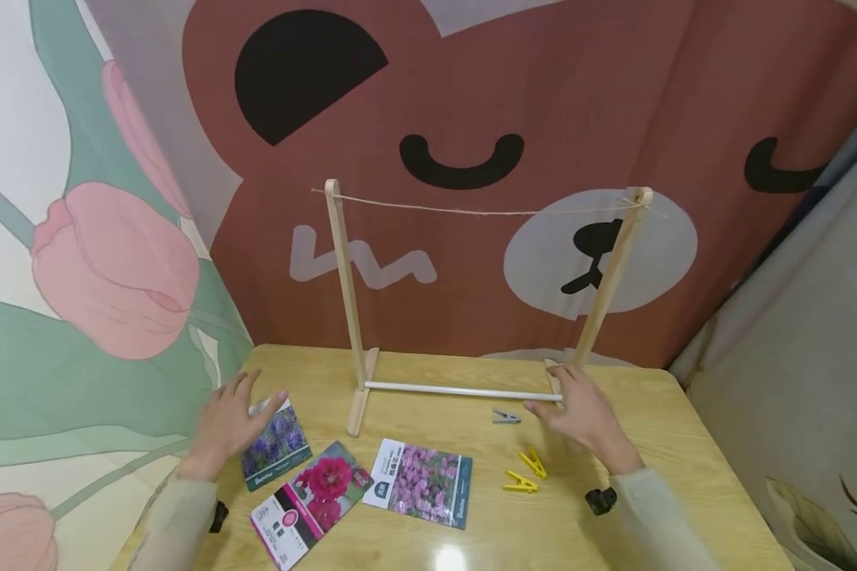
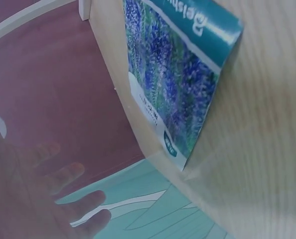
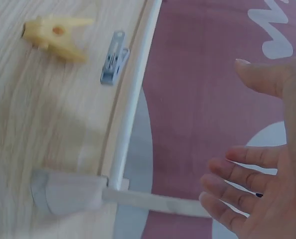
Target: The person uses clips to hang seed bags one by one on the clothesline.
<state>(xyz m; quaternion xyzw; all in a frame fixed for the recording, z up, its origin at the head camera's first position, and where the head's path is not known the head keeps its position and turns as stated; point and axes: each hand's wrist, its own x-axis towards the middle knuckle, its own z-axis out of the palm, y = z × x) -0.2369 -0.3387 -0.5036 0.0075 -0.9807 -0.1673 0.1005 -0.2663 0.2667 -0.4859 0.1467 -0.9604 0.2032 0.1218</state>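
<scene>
in the head view, the left hand (image 1: 228, 420), fingers spread and holding nothing, is just beside the flat, rectangular blue-purple flower packet (image 1: 278, 444) on the pale wood-grain surface (image 1: 685, 476), while the empty right hand (image 1: 589, 416) is by the right foot of the pale wooden stand (image 1: 346, 277). the left wrist view shows the packet apart from the fingers, probably light, bendy and slippery, best pinched by an edge. in the right wrist view, the spread right hand is close to the stand's upright, likely stiff and grippable there, contact unclear.
</scene>
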